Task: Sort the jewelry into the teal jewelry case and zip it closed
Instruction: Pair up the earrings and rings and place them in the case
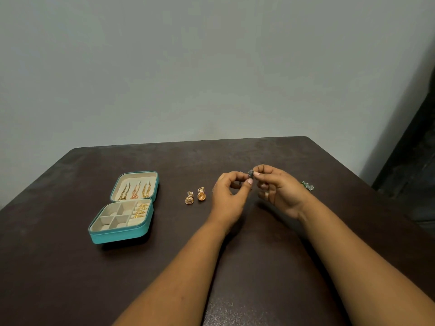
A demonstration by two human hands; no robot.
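The teal jewelry case (pixel 117 236) lies open at the left of the dark table. Three chains (pixel 135 191) hang in its lid and gold rings (pixel 140 210) fill the ring rolls; the square compartments hold nothing. Two gold dome earrings (pixel 195 197) lie on the table between the case and my hands. My left hand (pixel 229 196) and my right hand (pixel 280 189) meet above the table middle, both pinching a small dark earring (pixel 250 173) between fingertips. A green earring pair (pixel 308 185) lies to the right of my right hand.
The dark brown table (pixel 259 255) ends at a pale wall behind. A dark object (pixel 414 149) stands beyond the table's right edge.
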